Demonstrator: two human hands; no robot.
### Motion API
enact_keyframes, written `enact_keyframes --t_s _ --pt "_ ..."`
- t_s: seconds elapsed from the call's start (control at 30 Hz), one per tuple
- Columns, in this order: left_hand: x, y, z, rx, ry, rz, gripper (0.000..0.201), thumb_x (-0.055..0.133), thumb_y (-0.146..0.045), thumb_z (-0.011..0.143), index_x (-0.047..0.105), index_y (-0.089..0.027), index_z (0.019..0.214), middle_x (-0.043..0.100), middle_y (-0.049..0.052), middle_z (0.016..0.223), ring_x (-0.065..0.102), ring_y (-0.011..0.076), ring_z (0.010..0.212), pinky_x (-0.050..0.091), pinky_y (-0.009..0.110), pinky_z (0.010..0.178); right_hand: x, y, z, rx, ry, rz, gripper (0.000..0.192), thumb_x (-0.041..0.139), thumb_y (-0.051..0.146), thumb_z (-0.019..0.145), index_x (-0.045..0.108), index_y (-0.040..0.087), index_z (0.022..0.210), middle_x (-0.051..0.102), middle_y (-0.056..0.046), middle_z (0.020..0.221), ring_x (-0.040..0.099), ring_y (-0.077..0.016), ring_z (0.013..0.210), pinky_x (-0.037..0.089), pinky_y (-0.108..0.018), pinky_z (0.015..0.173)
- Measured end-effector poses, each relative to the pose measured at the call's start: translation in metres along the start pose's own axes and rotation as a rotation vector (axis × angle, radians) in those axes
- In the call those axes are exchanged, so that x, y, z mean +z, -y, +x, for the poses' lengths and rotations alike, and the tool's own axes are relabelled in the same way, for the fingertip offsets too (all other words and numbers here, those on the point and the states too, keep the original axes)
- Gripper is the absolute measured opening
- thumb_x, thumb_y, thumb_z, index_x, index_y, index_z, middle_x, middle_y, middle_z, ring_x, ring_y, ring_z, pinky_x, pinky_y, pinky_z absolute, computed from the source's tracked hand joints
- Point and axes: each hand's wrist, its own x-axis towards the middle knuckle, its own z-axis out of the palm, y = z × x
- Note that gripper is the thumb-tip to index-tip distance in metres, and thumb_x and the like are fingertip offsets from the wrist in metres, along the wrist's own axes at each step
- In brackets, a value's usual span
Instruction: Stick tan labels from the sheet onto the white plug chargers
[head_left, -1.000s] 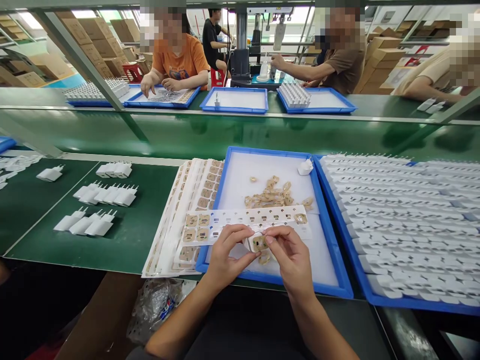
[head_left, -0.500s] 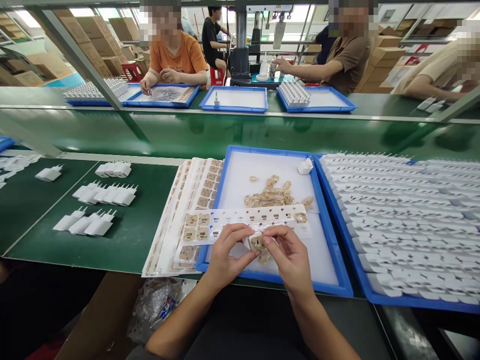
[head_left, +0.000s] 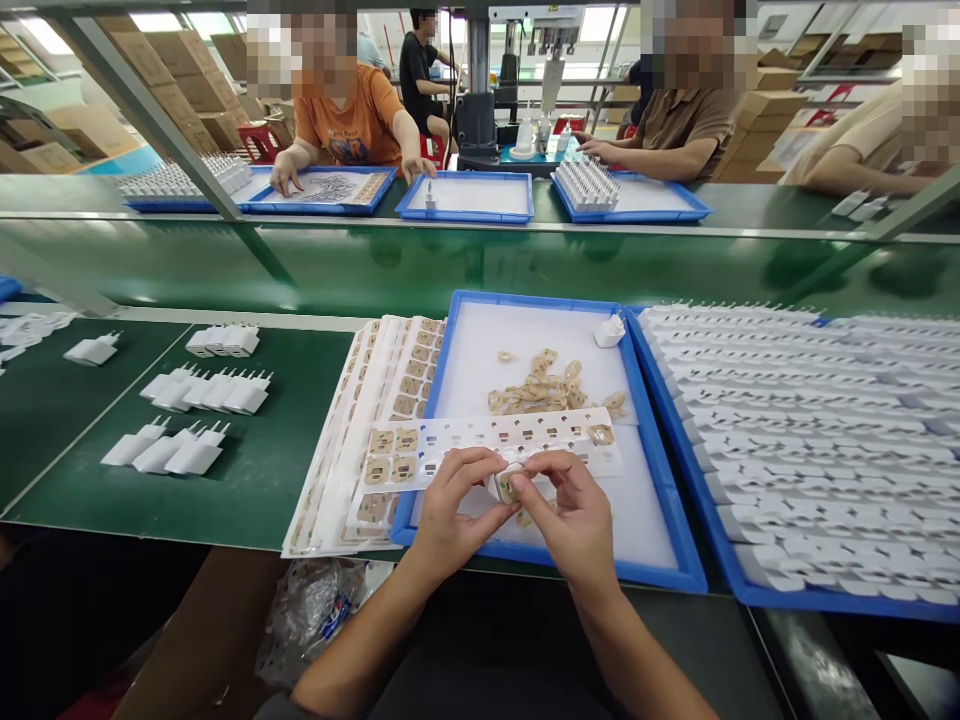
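My left hand (head_left: 450,510) and my right hand (head_left: 574,515) meet over the near part of a blue tray (head_left: 652,470). Between their fingertips they hold a small white charger plug (head_left: 505,486) with a tan sticker on its face. My right thumb presses on that face. Just beyond the hands lies a white sticker sheet (head_left: 487,445), mostly peeled, with a few tan stickers at its left end. A heap of peeled tan backing bits (head_left: 544,390) lies in the middle of the tray. One loose white plug (head_left: 611,330) rests at the tray's far right corner.
A stack of sticker sheets (head_left: 375,420) lies left of the tray. Groups of white plugs (head_left: 214,390) sit on the green mat. A second blue tray (head_left: 810,440) at right holds several rows of plugs. Across the green conveyor (head_left: 450,265), other people work at blue trays.
My right hand has slid slightly left over the plug, covering more of its face. Across the belt, the person in orange has spread both hands on their tray.
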Motion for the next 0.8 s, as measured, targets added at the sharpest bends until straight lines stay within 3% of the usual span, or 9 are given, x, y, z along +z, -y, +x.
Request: enact_keyframes --t_s 0.33,0.6,0.73,0.8 --pt "-0.002 -0.002 0.002 0.015 0.000 0.034 0.035 0.076 -0.023 0.086 0.063 -0.025 0.119 0.066 0.008 0.109 0.066 0.0206 0.100 0.060 0.030 0.075 0.004 0.000 0.000 -0.051 -0.006 -0.087 0.006 0.070 0.024 0.091 0.065 0.024 0.091 0.066 -0.002 0.086 0.064 -0.0184 0.083 0.053 -0.033 0.076" --pt "0.001 0.004 -0.001 0.034 -0.027 -0.020 0.036 0.075 -0.015 0.084 0.062 -0.024 0.117 0.065 0.007 0.109 0.065 0.0192 0.101 0.059 0.030 0.080 0.008 0.002 0.003 -0.259 -0.036 -0.201 0.014 0.072 0.017 0.088 0.064 0.024 0.097 0.064 -0.002 0.089 0.063 -0.0174 0.081 0.056 -0.033 0.073" --pt "0.004 0.008 -0.007 -0.001 -0.066 -0.102 0.034 0.073 -0.013 0.085 0.060 -0.024 0.114 0.063 0.006 0.111 0.064 0.0184 0.104 0.059 0.030 0.082 0.009 -0.001 0.002 -0.135 0.034 -0.078 0.038 0.079 0.021 0.082 0.065 0.026 0.117 0.059 -0.007 0.114 0.064 -0.0182 0.091 0.061 -0.030 0.071" --pt "0.005 0.009 -0.009 -0.007 -0.080 -0.117 0.033 0.073 -0.014 0.085 0.059 -0.024 0.114 0.062 0.007 0.111 0.064 0.0186 0.104 0.059 0.031 0.081 0.009 -0.004 -0.001 -0.031 0.129 0.050 0.035 0.078 0.023 0.084 0.068 0.029 0.116 0.060 -0.006 0.113 0.064 -0.0198 0.098 0.062 -0.029 0.072"
